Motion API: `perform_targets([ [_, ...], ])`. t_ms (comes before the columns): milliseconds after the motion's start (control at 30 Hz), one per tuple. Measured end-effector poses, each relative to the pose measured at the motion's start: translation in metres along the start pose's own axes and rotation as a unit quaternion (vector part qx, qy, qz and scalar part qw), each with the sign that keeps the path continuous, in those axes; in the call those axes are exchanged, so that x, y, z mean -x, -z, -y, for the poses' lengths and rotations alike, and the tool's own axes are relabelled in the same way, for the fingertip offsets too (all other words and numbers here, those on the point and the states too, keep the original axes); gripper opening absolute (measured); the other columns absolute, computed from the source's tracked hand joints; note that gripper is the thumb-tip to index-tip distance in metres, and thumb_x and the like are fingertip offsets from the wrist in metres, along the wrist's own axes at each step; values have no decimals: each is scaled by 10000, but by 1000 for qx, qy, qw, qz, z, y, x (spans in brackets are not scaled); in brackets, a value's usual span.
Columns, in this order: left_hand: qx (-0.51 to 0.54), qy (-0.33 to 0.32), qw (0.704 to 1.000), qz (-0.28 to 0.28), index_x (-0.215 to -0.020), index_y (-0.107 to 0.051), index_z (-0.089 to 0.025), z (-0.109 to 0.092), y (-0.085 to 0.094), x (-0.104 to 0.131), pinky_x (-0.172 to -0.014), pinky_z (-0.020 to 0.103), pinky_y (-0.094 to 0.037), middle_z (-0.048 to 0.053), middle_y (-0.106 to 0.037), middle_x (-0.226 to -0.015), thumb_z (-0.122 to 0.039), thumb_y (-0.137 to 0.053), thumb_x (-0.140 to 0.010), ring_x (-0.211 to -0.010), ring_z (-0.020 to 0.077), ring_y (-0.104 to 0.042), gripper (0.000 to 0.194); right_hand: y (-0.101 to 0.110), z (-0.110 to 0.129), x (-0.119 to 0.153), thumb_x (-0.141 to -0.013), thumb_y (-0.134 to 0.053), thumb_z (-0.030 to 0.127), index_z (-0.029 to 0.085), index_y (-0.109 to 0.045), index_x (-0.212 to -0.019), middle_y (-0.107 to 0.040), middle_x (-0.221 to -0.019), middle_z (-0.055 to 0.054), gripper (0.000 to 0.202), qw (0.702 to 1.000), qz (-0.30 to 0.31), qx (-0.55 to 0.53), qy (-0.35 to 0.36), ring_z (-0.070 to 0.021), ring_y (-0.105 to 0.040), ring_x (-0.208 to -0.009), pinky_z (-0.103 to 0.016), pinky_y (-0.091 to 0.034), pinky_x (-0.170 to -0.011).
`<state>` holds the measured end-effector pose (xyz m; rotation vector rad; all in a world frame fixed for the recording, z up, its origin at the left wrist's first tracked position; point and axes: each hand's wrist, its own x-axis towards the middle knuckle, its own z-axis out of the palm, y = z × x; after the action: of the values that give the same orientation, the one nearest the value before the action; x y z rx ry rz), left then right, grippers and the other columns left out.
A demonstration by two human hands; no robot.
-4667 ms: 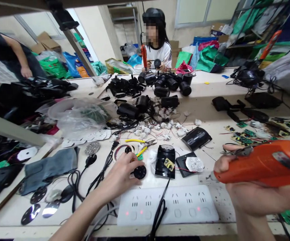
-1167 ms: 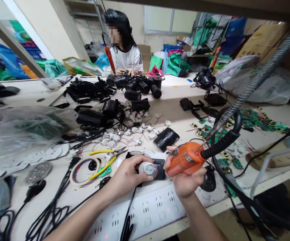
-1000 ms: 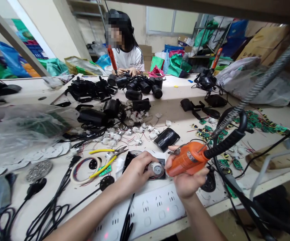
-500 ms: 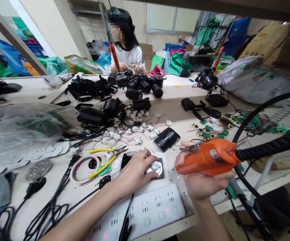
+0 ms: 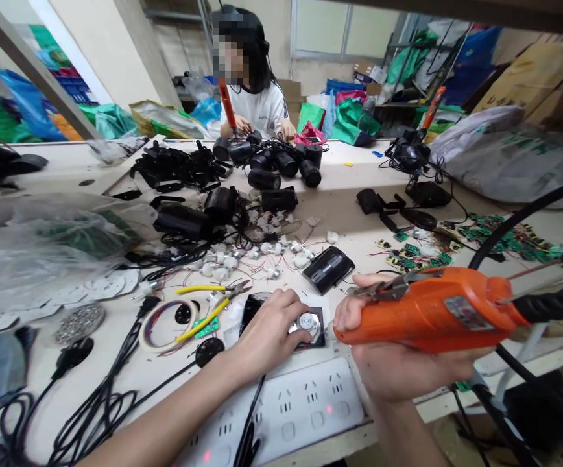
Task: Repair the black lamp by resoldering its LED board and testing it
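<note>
My left hand is closed on a small black housing lying on the bench. A round silver metal part sits in that housing between my thumb and fingers. My right hand is wrapped round an orange electric screwdriver, held nearly level with its nose pointing left, close to the housing's right side. Whether its bit touches anything cannot be made out. Beyond the hands lies a curved black shell. Yellow-handled cutters rest left of my left hand, over a roll of tape.
A white power strip lies in front of my hands. Small white motors, black housings and green circuit boards are scattered beyond. Black cables and a plastic bag lie left. A co-worker sits opposite.
The orange screwdriver has swung to a more level position, its nose a little nearer the housing. My left hand keeps its hold. The whole view has shifted slightly.
</note>
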<state>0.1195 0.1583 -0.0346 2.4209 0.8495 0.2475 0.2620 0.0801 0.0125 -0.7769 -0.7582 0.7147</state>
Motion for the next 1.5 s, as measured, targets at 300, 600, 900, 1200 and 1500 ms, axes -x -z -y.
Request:
perform_targets([
  [300,52,-15,998,44,-947,-700,-192,-1,10,-2,-806,306,-435,37,-570,-934,-322,-723,-816,-938,209,-545,186,-10,-5,2,-763,-469,820,222,-720,-895,-612,-596,-45,661,1000,-2,-16,7,-237,-558,-461,-323,-430,-406],
  [600,38,-33,997,54,-983,-689,-209,1,10,1,-831,330,-424,41,-592,-953,-304,-678,-856,-940,219,-535,159,-5,-9,5,-791,-416,860,310,-707,-974,-639,-726,-44,648,998,0,45,40,-239,-545,-472,-355,-442,-402],
  [900,58,-11,998,13,-993,-633,-195,7,-5,2,-881,367,-428,49,-596,-985,-282,-737,-800,-979,233,-534,236,-2,-12,1,-786,-472,817,251,-699,-952,-620,-664,-42,632,999,39,1,-1,-241,-570,-495,-338,-441,-424],
  [1200,56,-19,998,11,-978,-636,-193,6,-3,2,-875,357,-422,45,-610,-983,-285,-748,-795,-990,233,-539,233,-6,-22,5,-784,-518,782,171,-695,-932,-627,-673,-53,653,999,5,-30,12,-208,-545,-465,-308,-432,-408],
  [1500,58,-18,998,15,-938,-630,-197,5,-2,2,-882,365,-421,38,-599,-961,-243,-732,-795,-979,230,-533,181,0,-17,-3,-769,-535,820,158,-682,-941,-617,-654,-47,699,995,87,-34,-30,-224,-561,-483,-347,-470,-442],
])
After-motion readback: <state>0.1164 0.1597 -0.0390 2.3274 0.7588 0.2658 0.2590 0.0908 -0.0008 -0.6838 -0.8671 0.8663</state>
